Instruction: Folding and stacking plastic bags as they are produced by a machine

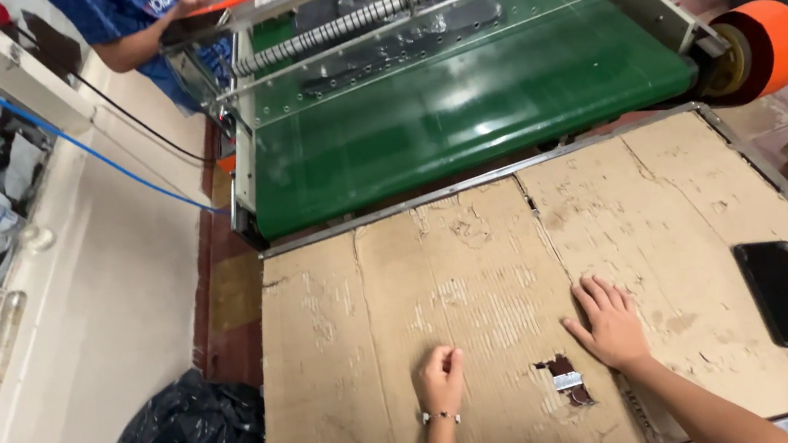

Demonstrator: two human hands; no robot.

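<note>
left hand (441,378) rests curled in a loose fist on the cardboard (481,281) covering the desk, holding nothing. right hand (609,323) lies flat, fingers spread, just right of a torn hole (566,378). black phone (786,292) sits farther right, w/ green conveyor belt (460,108) beyond.

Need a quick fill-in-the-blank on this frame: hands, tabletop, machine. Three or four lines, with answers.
1. The left hand rests on the cardboard sheet curled into a loose ____.
2. The right hand lies flat, palm down, with its fingers ____.
3. The black phone lies to the ____ of the right hand.
4. The conveyor belt beyond the cardboard is ____ in colour.

Missing words: fist; spread; right; green
</note>
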